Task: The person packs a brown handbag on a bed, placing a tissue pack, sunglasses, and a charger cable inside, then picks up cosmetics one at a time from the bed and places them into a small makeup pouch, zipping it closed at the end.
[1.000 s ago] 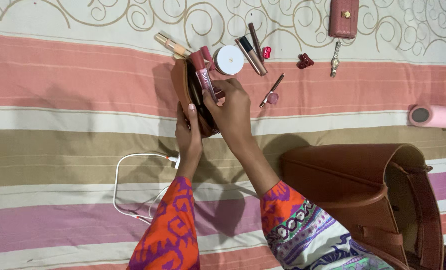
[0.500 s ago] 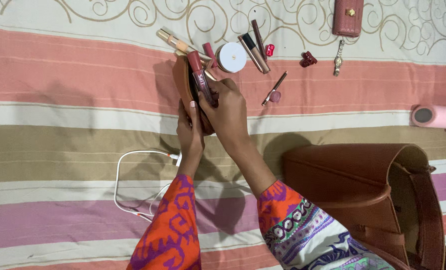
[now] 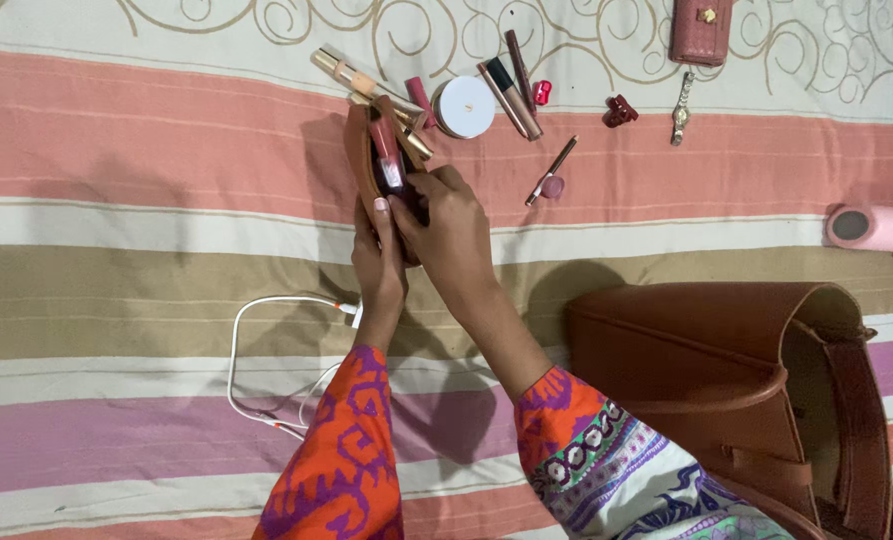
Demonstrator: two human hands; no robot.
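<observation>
Head view: red tube (image 3: 386, 155) in brown pouch (image 3: 358, 150)

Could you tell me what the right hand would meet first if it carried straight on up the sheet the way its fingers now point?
The right hand points up and slightly left, already at the brown pouch and the pink tube in it. Beyond those, probably the gold-capped tubes; depth is hard to judge.

Looks like someone's bedroom at home: striped bedsheet (image 3: 116, 150) on a bed, makeup scattered beyond the brown leather bag (image 3: 726, 390), white charging cable (image 3: 256, 360) nearby.
</observation>
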